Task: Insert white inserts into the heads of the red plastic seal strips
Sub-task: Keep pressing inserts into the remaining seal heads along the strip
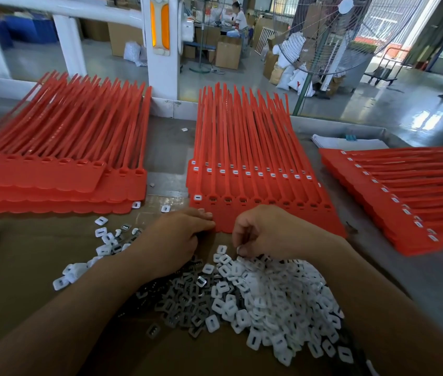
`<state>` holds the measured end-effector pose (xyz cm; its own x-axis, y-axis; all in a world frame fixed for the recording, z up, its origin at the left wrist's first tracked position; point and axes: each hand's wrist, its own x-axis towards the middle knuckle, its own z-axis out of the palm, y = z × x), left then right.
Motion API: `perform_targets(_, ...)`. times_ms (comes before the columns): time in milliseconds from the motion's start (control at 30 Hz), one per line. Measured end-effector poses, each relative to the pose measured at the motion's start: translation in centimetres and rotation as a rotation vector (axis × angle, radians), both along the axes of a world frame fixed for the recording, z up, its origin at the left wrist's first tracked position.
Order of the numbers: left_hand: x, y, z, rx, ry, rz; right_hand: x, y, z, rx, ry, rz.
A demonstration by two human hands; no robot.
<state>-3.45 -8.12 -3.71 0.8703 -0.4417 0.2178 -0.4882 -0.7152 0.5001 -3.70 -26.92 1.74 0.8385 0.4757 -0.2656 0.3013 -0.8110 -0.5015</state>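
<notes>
Looking down past our two bare forearms, we face a brown worktop [24, 267] spread with red plastic. At the centre, running toward 12 o'clock, lies the top sheet of red seal strips [255, 185]: long thin tails joined to a flat band of heads along its near edge, stacked on more sheets like it. Each head has a small rectangular socket. Only the socket at the 9 o'clock end holds a fitted insert [197, 197]; those beside it look empty. Our left hand [176, 240] pinches the band's near edge, thumb and curled fingertips on the red plastic. Our right hand [266, 234] hangs just toward 3 o'clock of it, fingers curled down to meet the thumb over the pile of white inserts [269, 294] that fills 5 o'clock; we cannot tell whether a piece sits between them. The inserts are small rounded white squares with a slot through the middle, mixed at 6 o'clock with grey metal clips [185, 294]. We judge them feather-light, hard and slightly slick, best taken by the edges between thumb and forefinger. The sheet looks thin and springy, so steadying the band close to the socket should stop it flexing. An unfilled stack [52, 164] lies at 10 o'clock, a filled stack [405, 196] at 3 o'clock.
</notes>
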Motion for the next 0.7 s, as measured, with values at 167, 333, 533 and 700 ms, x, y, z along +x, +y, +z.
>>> perform_targets(167, -0.1, -0.1, 0.1, 0.006, 0.012, 0.002, -0.2, 0.1, 0.3, 0.000, -0.007, -0.015)
perform_targets(333, -0.1, -0.1, 0.3, 0.013, 0.007, -0.005, 0.1, 0.5, 0.4, 0.064, -0.072, -0.055)
perform_targets(533, -0.3, 0.0, 0.5, 0.014, -0.018, -0.029, 1.6, 1.6, -0.2, 0.175, -0.194, -0.224)
perform_targets(700, -0.3, 0.0, 0.5, 0.016, -0.023, -0.035, 4.1, 2.6, -1.1, 0.189, -0.268, -0.281)
